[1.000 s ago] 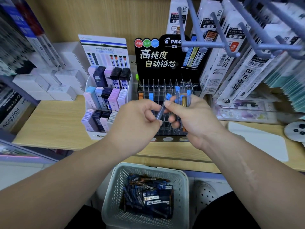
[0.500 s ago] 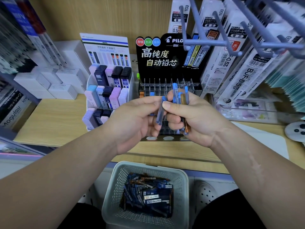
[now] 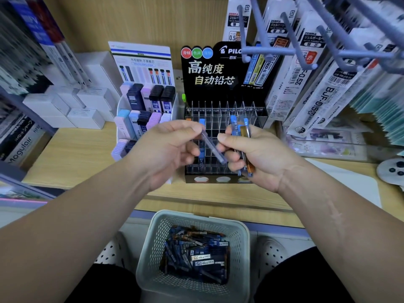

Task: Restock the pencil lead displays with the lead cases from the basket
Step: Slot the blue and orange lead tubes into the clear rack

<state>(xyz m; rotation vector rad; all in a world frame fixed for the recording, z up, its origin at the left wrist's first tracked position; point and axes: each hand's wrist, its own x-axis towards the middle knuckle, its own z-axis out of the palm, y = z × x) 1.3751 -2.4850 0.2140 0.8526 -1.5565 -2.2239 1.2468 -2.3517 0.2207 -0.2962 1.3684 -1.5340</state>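
My left hand pinches one slim blue lead case, tilted down to the right, blurred by motion. My right hand grips a bundle of lead cases, blue ones and an orange one, held upright, and its thumb and forefinger touch the tilted case's lower end. Both hands hover in front of the black Pilot display with clear slotted compartments, most of them bare; a few blue cases stand in it. A grey mesh basket with several dark blue lead cases sits below, between my knees.
A white tiered display of pastel and black lead boxes stands left of the Pilot display. White boxes lie further left on the wooden shelf. Grey hooks with hanging refill packs jut out at upper right.
My left hand has pulled one blue case out of the right hand's bundle and swung it from upright to tilted. The hands have drifted slightly apart.
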